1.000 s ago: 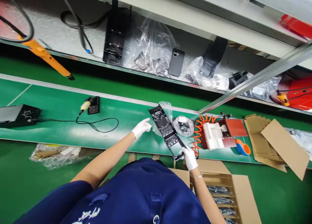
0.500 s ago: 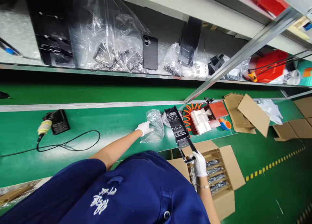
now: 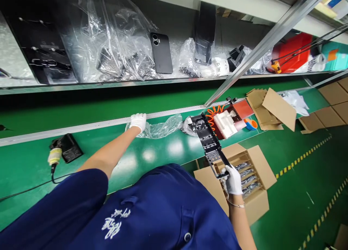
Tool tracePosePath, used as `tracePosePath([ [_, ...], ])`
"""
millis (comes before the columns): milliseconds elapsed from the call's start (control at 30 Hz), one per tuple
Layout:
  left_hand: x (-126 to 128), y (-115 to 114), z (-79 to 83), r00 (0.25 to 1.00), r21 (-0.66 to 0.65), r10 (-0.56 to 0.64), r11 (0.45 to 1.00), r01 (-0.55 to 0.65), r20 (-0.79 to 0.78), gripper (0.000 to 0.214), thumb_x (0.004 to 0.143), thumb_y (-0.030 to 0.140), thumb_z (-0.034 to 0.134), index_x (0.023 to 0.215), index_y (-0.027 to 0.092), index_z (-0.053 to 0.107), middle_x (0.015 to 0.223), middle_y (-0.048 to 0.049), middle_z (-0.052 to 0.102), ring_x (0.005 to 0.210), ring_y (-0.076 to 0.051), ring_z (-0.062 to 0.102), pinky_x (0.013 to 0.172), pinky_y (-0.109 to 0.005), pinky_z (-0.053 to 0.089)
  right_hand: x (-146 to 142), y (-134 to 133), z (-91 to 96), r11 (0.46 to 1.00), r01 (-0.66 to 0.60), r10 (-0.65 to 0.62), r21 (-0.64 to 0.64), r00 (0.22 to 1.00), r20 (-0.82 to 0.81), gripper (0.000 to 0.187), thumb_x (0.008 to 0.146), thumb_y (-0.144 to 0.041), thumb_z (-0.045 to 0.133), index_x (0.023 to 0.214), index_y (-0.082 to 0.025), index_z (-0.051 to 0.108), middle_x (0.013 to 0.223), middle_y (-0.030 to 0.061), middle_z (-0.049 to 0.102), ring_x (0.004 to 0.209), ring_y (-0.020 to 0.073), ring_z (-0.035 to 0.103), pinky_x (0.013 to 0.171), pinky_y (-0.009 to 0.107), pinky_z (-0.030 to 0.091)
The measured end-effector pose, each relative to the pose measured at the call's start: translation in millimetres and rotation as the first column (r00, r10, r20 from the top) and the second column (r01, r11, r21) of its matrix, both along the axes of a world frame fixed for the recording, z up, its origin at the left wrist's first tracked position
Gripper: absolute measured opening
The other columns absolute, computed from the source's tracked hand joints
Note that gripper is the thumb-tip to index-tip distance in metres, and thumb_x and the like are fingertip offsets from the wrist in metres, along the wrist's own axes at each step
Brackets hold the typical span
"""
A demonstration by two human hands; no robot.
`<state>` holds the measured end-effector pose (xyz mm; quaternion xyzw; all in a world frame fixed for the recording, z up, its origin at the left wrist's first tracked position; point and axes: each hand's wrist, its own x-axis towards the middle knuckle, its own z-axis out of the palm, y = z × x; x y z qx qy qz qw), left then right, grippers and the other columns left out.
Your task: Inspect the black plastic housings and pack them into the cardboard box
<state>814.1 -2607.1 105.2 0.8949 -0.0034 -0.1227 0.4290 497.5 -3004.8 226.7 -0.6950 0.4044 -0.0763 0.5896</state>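
Green conveyor belt (image 3: 168, 152) runs across a factory bench, with a cluttered shelf up at 12 o'clock. Left hand (image 3: 138, 121), white-gloved, arm stretched way out toward 11, fingers closed on an empty clear plastic bag (image 3: 160, 126) lying by the belt's far rail. Right hand (image 3: 233, 179) pinches the near end of a long black plastic tray (image 3: 208, 143), which overhangs the belt's near edge above an open cardboard box (image 3: 258, 170) at 4 o'clock. Bare belt between the hands.

A black phone (image 3: 161, 53) lies on the shelf (image 3: 174, 80) among crumpled plastic bags (image 3: 114, 43). Flattened cardboard (image 3: 272, 106) rests at the tabletop's (image 3: 163, 152) right end, beside an orange coiled hose (image 3: 212, 114).
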Motion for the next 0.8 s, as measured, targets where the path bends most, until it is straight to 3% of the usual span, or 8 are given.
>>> tracePosePath([
  [100, -16, -32, -6.3, 0.987, 0.127, -0.156, 0.98, 0.152, 0.027, 0.049, 0.095, 0.037, 0.061, 0.139, 0.016, 0.057, 0.148, -0.0208, 0.052, 0.137, -0.039, 0.048, 0.114, -0.056, 0.036, 1, 13, -6.1, 0.999, -0.017, 0.016, 0.03, 1.0, 0.019, 0.029, 0.068, -0.049, 0.066, 0.06, -0.021, 0.06, 0.049, -0.0018, 0.053, 0.038, 0.0115, 0.038, 0.039, 0.028, 0.027],
  [200, -42, -84, -21.7, 0.948, 0.183, -0.318, 0.934, 0.307, 0.03, 0.063, 0.092, 0.033, 0.065, 0.152, 0.023, 0.047, 0.165, -0.0164, 0.036, 0.148, -0.041, 0.035, 0.118, -0.054, 0.032, 1, 25, -6.4, 0.999, -0.035, 0.035, 0.016, 0.998, 0.044, 0.03, 0.067, -0.048, 0.068, 0.059, -0.021, 0.06, 0.053, -0.0007, 0.057, 0.039, 0.0101, 0.038, 0.04, 0.027, 0.027],
  [333, -44, -125, -35.5, 0.926, 0.232, -0.375, 0.898, 0.374, -0.04, 0.063, 0.093, 0.02, 0.062, 0.154, 0.02, 0.045, 0.162, -0.0217, 0.039, 0.147, -0.042, 0.038, 0.115, -0.059, 0.036, -5, 35, 4.1, 0.998, -0.066, 0.066, -0.01, 0.998, 0.012, 0.032, 0.072, -0.05, 0.066, 0.061, -0.021, 0.06, 0.052, -0.0001, 0.057, 0.038, 0.0106, 0.038, 0.041, 0.027, 0.027],
  [400, -29, -126, -38.1, 0.93, 0.251, -0.351, 0.896, 0.366, -0.104, 0.059, 0.095, 0.022, 0.062, 0.151, 0.015, 0.047, 0.154, -0.0236, 0.047, 0.14, -0.04, 0.046, 0.113, -0.061, 0.038, -11, 38, 12.1, 0.996, -0.078, 0.078, -0.037, 0.997, -0.006, 0.033, 0.074, -0.052, 0.065, 0.062, -0.021, 0.06, 0.053, 0.0006, 0.058, 0.039, 0.0107, 0.038, 0.041, 0.027, 0.028],
  [467, -15, -121, -39.6, 0.927, 0.258, -0.332, 0.893, 0.369, -0.174, 0.05, 0.096, 0.03, 0.065, 0.142, 0.014, 0.055, 0.145, -0.0196, 0.055, 0.134, -0.036, 0.053, 0.112, -0.061, 0.041, -18, 38, 20.3, 0.995, -0.086, 0.085, -0.056, 0.996, -0.011, 0.034, 0.075, -0.052, 0.066, 0.065, -0.021, 0.06, 0.054, 0.0007, 0.058, 0.039, 0.0108, 0.039, 0.042, 0.027, 0.028],
  [567, -14, -106, -40.1, 0.903, 0.217, -0.342, 0.891, 0.399, -0.259, 0.04, 0.095, 0.038, 0.067, 0.128, 0.015, 0.064, 0.135, -0.0134, 0.062, 0.128, -0.03, 0.058, 0.111, -0.057, 0.045, -30, 34, 30.0, 0.996, -0.066, 0.065, -0.053, 0.998, -0.01, 0.032, 0.075, -0.053, 0.068, 0.076, -0.021, 0.065, 0.057, 0.0002, 0.059, 0.041, 0.0121, 0.041, 0.04, 0.027, 0.027],
  [700, -60, -77, -32.9, 0.866, 0.056, -0.382, 0.905, 0.421, -0.323, 0.033, 0.095, 0.041, 0.068, 0.115, 0.015, 0.069, 0.124, -0.0116, 0.069, 0.12, -0.027, 0.063, 0.109, -0.054, 0.047, -44, 23, 38.9, 0.997, -0.064, 0.065, -0.045, 0.998, 0.015, 0.043, 0.076, -0.051, 0.069, 0.105, -0.019, 0.074, 0.059, 0.0002, 0.06, 0.043, 0.0139, 0.043, 0.039, 0.027, 0.028],
  [800, -98, -54, -16.0, 0.87, -0.109, -0.384, 0.923, 0.369, -0.309, 0.03, 0.087, 0.044, 0.074, 0.101, 0.017, 0.075, 0.107, -0.0122, 0.075, 0.114, -0.031, 0.068, 0.109, -0.053, 0.047, -45, 15, 51.1, 0.995, -0.089, 0.091, -0.041, 0.995, 0.036, 0.044, 0.076, -0.049, 0.07, 0.108, -0.018, 0.077, 0.056, 0.0006, 0.059, 0.043, 0.0142, 0.043, 0.038, 0.027, 0.029],
])
